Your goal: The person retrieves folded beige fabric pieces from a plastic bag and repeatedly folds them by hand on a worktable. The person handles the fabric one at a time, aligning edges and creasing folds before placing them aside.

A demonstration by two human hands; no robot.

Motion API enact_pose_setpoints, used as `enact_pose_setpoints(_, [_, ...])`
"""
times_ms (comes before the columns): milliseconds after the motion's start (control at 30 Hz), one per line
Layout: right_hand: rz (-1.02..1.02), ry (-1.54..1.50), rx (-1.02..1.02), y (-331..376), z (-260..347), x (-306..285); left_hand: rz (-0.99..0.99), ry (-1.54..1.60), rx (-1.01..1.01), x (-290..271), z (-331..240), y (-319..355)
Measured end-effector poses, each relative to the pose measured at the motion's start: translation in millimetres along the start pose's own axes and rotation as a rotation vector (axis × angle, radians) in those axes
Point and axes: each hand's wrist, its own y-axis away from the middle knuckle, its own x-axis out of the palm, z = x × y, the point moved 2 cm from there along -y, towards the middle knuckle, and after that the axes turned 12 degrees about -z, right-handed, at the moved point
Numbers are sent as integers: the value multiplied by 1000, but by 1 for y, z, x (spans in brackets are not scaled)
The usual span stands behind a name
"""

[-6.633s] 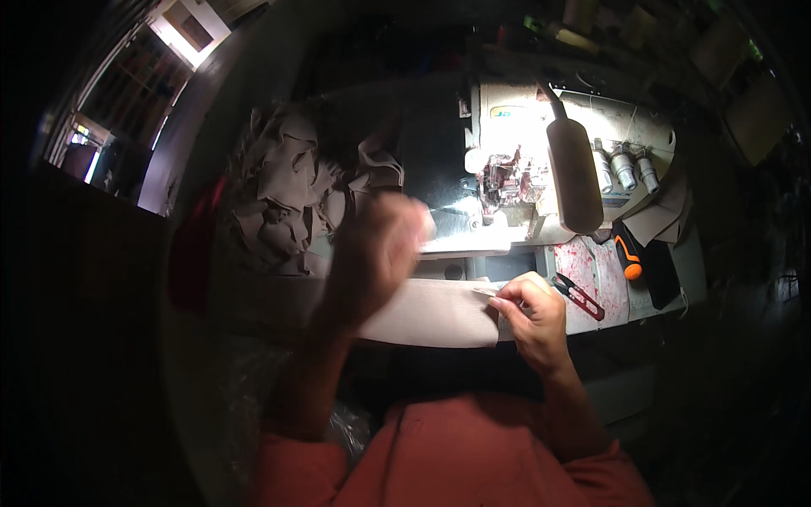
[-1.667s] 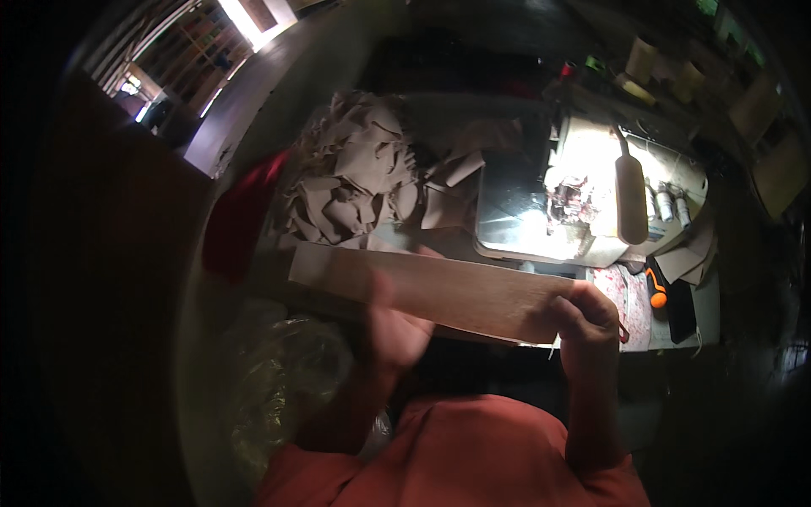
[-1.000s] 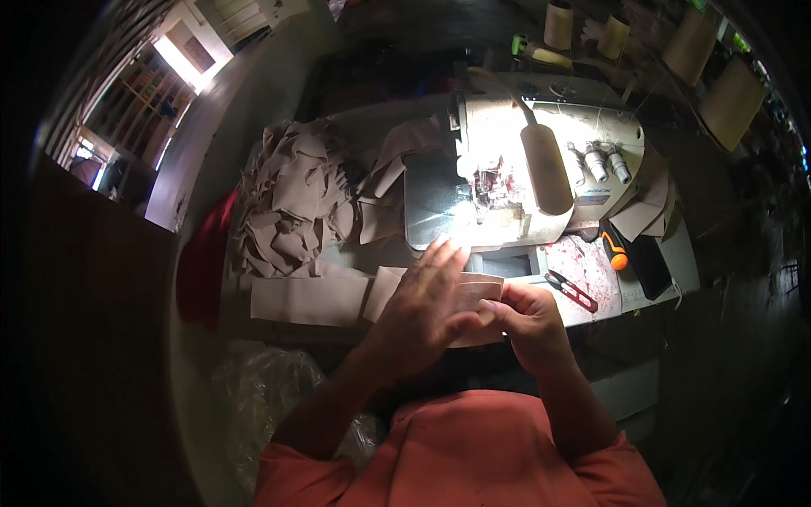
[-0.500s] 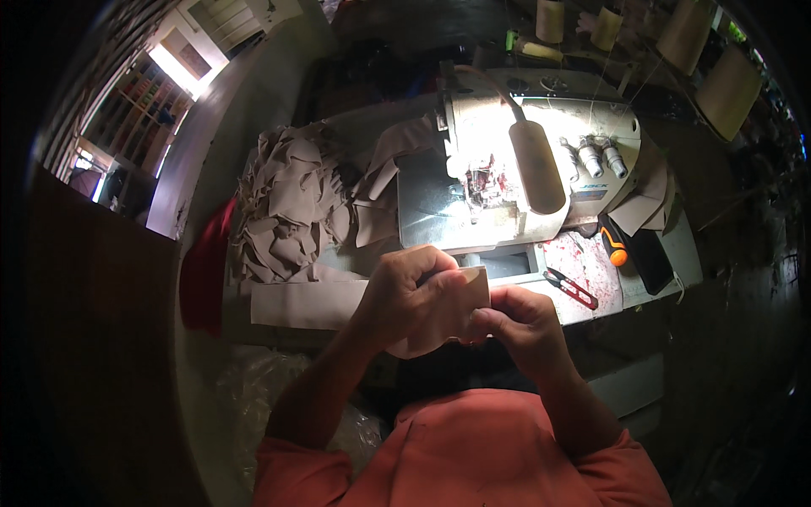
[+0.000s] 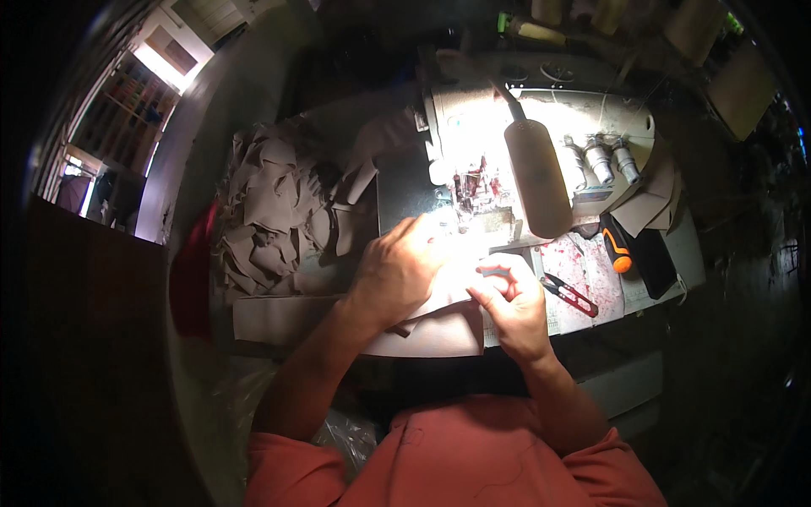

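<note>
At the front of the lit sewing machine (image 5: 481, 182), a pale fabric piece (image 5: 452, 283) is stretched between my hands, washed out by the glare. My left hand (image 5: 399, 272) holds it from the left, fingertips close to the machine's needle area and partly lost in the bright light. Thumb and fingers of my right hand (image 5: 512, 306) pinch its right edge. Below them a pale fabric strip (image 5: 448, 331) lies along the table's front edge, and its left part passes under my left forearm.
Left of the machine is a heap of pale fabric pieces (image 5: 274, 198). A lamp head (image 5: 538, 177) hangs over the machine. To the right lie red-handled thread snips (image 5: 576, 297), an orange-and-black handled tool (image 5: 619, 252) and a black phone-like slab (image 5: 655, 266). Thread cones (image 5: 743, 93) stand behind.
Both hands have moved forward with the fabric piece, from above the table's front edge to the machine. The piece was held up before and is now lowered under the light.
</note>
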Motion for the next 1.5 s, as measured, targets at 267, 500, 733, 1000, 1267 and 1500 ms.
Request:
enact_pose_setpoints(267, [-53,44,-26,-15,5,9,-82,174,-164,10,24,-16])
enact_pose_setpoints(500, [-51,244,-206,-17,5,10,-89,64,-111,10,28,-16])
enact_pose_setpoints(733, [-2,630,-572,-13,17,1,81,-280,-121,25,83,-39])
enact_pose_setpoints(1000, [-24,521,-92,4,7,-13,21,-174,-355,22,160,-89])
enact_pose_setpoints(1267, [32,680,-456,3,7,-7,-329,-95,-248,10,120,-9])
enact_pose_setpoints(1500, [45,708,-605,5,35,15,-305,-237,87,33,102,-27])
